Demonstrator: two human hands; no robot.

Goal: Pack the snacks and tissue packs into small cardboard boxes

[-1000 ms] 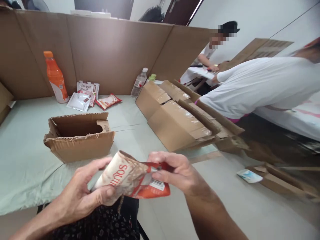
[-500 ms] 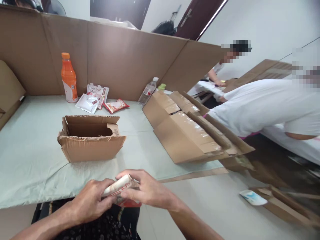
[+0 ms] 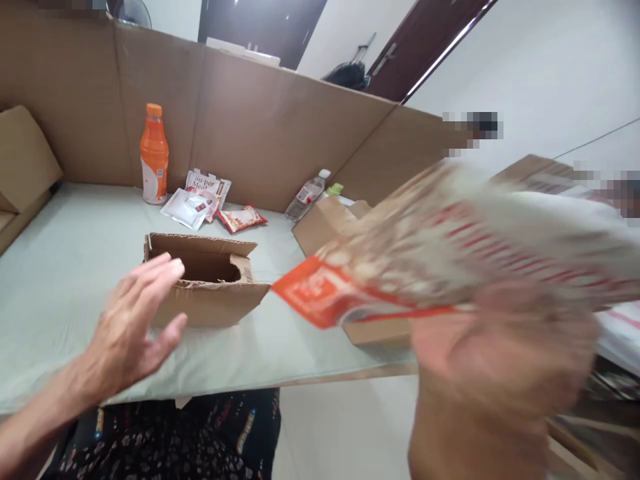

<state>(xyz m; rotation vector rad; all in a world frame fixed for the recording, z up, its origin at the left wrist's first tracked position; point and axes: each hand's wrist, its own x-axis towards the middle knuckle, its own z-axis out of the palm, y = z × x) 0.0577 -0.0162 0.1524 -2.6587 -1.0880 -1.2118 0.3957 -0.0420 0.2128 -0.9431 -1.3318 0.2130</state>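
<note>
Raised close to the camera on the right, my right hand [image 3: 505, 347] grips a printed food packet [image 3: 400, 253], orange at one end and beige with red lettering elsewhere. Motion blurs both the hand and the packet. My left hand [image 3: 140, 320] is open, its fingers stretched out and thumb apart, with nothing in it. It hovers at the near left corner of a small open cardboard box [image 3: 210, 307], in front of part of its rim. The inside of that box looks dark, and I cannot make out its floor.
An orange bottle [image 3: 155, 157] stands by the cardboard partition [image 3: 280, 107]. Several sachets [image 3: 187, 208] and a red-edged packet [image 3: 243, 219] lie beside it. A clear bottle [image 3: 307, 195] leans near cardboard boxes [image 3: 320, 223], partly hidden by the raised packet. Another person is at the right.
My left hand has let go of the packet, opened and moved up toward the small box. My right hand has lifted the packet up and to the right, near the camera.
</note>
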